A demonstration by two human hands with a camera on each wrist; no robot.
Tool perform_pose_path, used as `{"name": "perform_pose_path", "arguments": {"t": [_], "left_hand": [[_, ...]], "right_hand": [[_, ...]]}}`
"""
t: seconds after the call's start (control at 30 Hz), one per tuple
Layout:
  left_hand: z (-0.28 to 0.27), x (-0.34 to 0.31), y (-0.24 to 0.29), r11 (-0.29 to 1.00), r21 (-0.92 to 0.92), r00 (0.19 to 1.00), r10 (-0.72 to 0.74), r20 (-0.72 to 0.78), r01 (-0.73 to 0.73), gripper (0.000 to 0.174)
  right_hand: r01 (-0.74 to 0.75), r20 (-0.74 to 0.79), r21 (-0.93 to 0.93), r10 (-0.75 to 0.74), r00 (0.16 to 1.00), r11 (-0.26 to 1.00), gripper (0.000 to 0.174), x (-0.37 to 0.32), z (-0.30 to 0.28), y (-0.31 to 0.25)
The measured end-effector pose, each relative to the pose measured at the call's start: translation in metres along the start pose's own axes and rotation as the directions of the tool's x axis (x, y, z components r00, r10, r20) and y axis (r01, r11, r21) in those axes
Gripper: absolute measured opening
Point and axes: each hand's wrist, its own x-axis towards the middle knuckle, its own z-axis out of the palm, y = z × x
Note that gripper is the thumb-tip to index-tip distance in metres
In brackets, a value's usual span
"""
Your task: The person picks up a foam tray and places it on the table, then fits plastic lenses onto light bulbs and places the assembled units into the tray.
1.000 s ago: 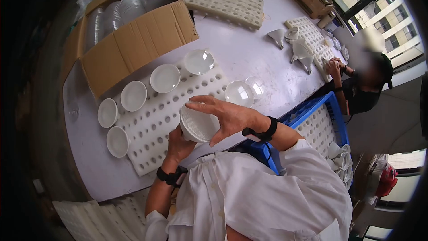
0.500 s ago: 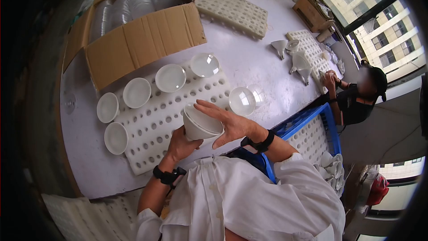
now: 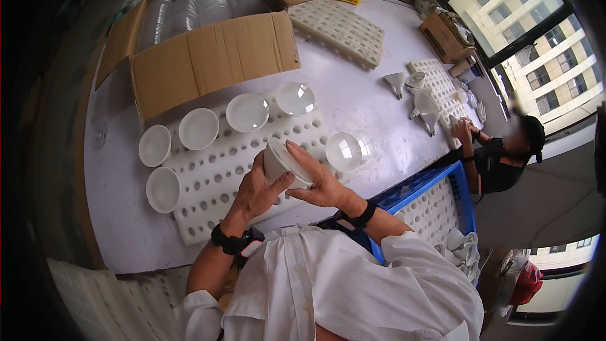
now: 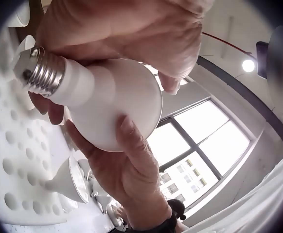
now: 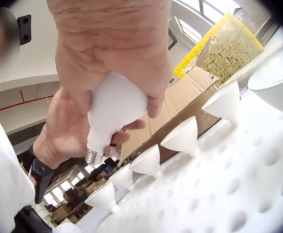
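A white reflector bulb (image 3: pixel 282 164) with a metal screw base (image 4: pixel 43 73) is held between both hands above the foam tray. My left hand (image 3: pixel 252 194) grips its body from the left, near the neck. My right hand (image 3: pixel 325 184) curls round the wide rim from the right, thumb and fingers on opposite sides. The bulb lies tilted, its wide face turned toward the right palm, which hides most of that face. On the white perforated foam tray (image 3: pixel 221 172) stand several bulb cups (image 3: pixel 199 129), openings upward; glossy reflections show on the cup (image 3: pixel 344 151) at its right end.
An open cardboard box (image 3: pixel 214 57) with stacked clear covers (image 3: pixel 214 6) stands behind the tray. More foam trays (image 3: pixel 341 28) and loose cups (image 3: pixel 426 104) lie farther right. A blue crate (image 3: pixel 467 199) sits at the table's right edge, near another person (image 3: pixel 505 158).
My right hand's spread fingers have closed in round the bulb's rim. The bulb has tipped from facing upward to facing the right palm, and my left thumb has come up along its side.
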Motion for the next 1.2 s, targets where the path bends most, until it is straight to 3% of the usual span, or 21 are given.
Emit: {"name": "perform_pose_path", "arguments": {"t": [0.1,0.2,0.3,0.37,0.57,0.9,1.0,1.07,1.1,1.2], "left_hand": [[0.004,0.001,0.016,0.991,0.11,0.997,-0.077,-0.007,0.077,0.079],[0.008,0.004,0.021,0.976,0.214,0.999,-0.036,-0.028,0.041,0.076],[0.013,0.006,0.025,0.958,0.285,0.999,-0.006,-0.035,0.016,0.085],[0.016,0.005,0.026,0.931,0.365,0.997,0.045,-0.07,-0.017,0.076],[0.019,0.007,0.013,0.892,0.428,0.976,0.198,-0.088,-0.142,0.081],[0.018,0.005,0.014,0.873,0.462,0.976,0.209,-0.068,-0.155,0.088],[0.012,0.006,0.017,0.854,0.435,0.947,0.321,-0.012,-0.284,0.08],[0.004,0.008,0.028,0.99,0.1,0.993,0.086,0.086,-0.094,0.064],[0.001,0.008,0.033,0.998,0.043,0.993,0.049,0.107,-0.054,0.052],[-0.001,0.008,0.03,0.997,-0.059,0.989,0.065,0.135,-0.057,0.05]], "right_hand": [[0.089,-0.065,-0.035,-0.091,0.994,0.995,0.09,-0.002,0.007,0.005],[0.142,-0.114,-0.01,-0.143,0.983,0.99,0.09,-0.004,0.009,0.009],[0.143,-0.14,0.032,-0.137,0.981,0.989,0.09,-0.006,0.01,0.011],[0.136,-0.148,0.053,-0.127,0.981,0.989,0.09,-0.006,0.01,0.012],[0.171,-0.178,0.027,-0.164,0.97,0.985,0.091,-0.008,0.012,0.016],[0.283,-0.213,-0.091,-0.296,0.931,0.955,0.089,-0.006,0.012,0.023],[0.332,-0.215,-0.181,-0.367,0.905,0.926,0.086,-0.004,0.01,0.025],[0.359,-0.202,-0.245,-0.409,0.89,0.901,0.085,-0.004,0.009,0.024],[0.369,-0.17,-0.3,-0.43,0.887,0.88,0.084,-0.005,0.007,0.022],[0.38,-0.125,-0.38,-0.453,0.883,0.844,0.082,-0.009,0.002,0.022]]}}
